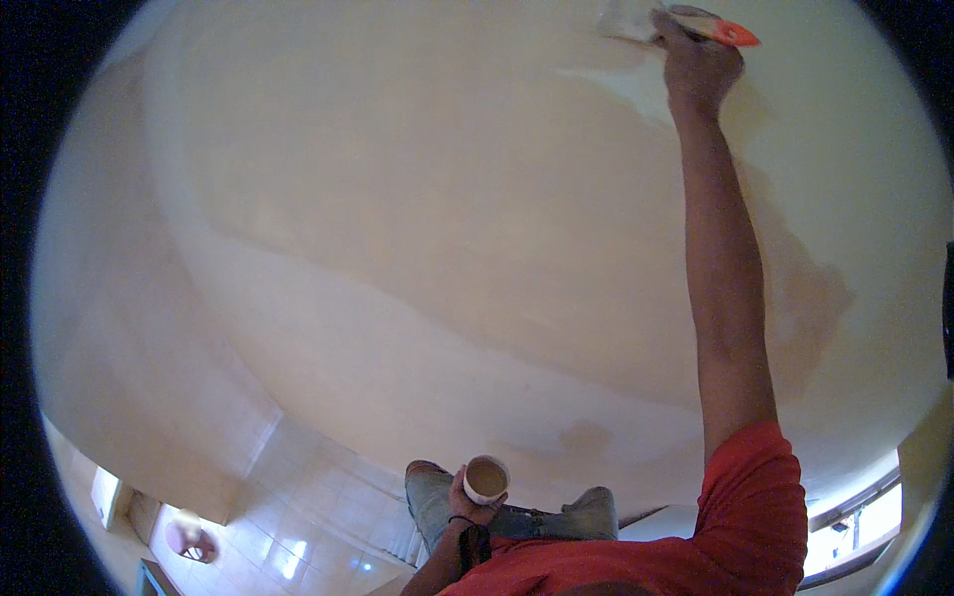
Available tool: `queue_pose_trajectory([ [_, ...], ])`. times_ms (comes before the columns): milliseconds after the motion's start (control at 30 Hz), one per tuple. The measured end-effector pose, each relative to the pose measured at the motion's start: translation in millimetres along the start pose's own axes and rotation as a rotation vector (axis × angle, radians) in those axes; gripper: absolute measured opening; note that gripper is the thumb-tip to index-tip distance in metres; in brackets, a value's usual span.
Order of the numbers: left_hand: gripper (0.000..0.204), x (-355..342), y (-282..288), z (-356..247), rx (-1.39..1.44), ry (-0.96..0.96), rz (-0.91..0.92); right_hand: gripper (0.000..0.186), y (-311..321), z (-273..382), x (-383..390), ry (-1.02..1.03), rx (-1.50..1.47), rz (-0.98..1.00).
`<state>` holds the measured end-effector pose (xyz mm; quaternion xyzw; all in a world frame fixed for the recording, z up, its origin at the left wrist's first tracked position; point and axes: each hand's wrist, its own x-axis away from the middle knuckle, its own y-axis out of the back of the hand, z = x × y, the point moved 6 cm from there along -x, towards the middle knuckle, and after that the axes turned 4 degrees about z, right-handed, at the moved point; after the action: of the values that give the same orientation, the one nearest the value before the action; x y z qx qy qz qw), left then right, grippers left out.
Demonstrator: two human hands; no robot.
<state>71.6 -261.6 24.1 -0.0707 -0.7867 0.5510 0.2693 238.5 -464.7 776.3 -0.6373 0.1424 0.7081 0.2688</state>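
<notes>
Right hand [701, 62] raised high on a straight arm, clenched around a putty knife [686, 22] with an orange handle, blade pressed flat to the cream wall [417, 228] over a pale fresh patch. Left hand [475, 505] low by the waist, gripping a small white cup [486, 478] of tan paste. Jeans [517, 512] and red shirt [696, 536] beneath; tiled floor [298, 526] far below.

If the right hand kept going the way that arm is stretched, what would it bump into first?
Most likely the pale wall: the right hand already holds an orange-handled scraper against it, though depth is hard to judge.
</notes>
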Motion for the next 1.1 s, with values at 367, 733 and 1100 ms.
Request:
queue_pose_trajectory([
  [367, 0.048, 5, -13, -8, -0.406, -0.107, -0.003, 0.023, 159, 24, 4, 0.183, 0.623, -0.239],
  [733, 0.045, -19, 35, 5, -0.112, 0.01, -0.035, 0.036, -82, 26, 53, 0.407, 0.966, 0.483],
  [1100, 0.045, -11, 35, 7, 0.072, 0.08, -0.095, 0.013, 66, -40, 6, -0.185, 0.09, -0.098],
])
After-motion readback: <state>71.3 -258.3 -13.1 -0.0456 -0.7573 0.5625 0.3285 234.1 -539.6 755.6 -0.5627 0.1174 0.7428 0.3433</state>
